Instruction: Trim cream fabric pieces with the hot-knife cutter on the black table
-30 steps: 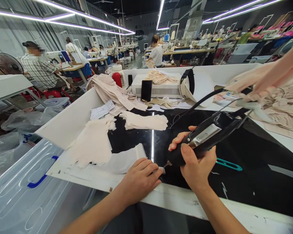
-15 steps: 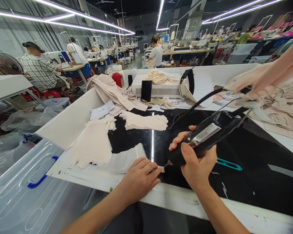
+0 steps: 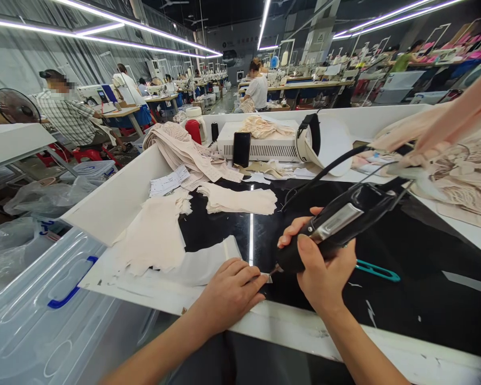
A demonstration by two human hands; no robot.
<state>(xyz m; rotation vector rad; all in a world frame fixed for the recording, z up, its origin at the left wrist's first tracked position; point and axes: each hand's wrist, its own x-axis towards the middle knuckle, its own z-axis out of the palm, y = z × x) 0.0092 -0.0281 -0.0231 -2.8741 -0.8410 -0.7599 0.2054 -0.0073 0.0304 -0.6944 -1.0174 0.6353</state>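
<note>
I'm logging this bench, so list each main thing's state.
Left hand: palm down over white fabric
Black tool: tip angled down
Right hand: closed around that tool
Phone: upright, screen dark
Teal tool: lying flat
Plastic bin: lid on
Ceiling light: lit
Fan: cannot tell if running

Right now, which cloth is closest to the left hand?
The white piece, reaching right up to the left hand. The cream pile at left and the cream stack farther back don't.

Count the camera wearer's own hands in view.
2: the left hand rests over white fabric by the table edge; the right hand grips a black handheld tool. Some right-hand fingers are partly hidden.
</note>
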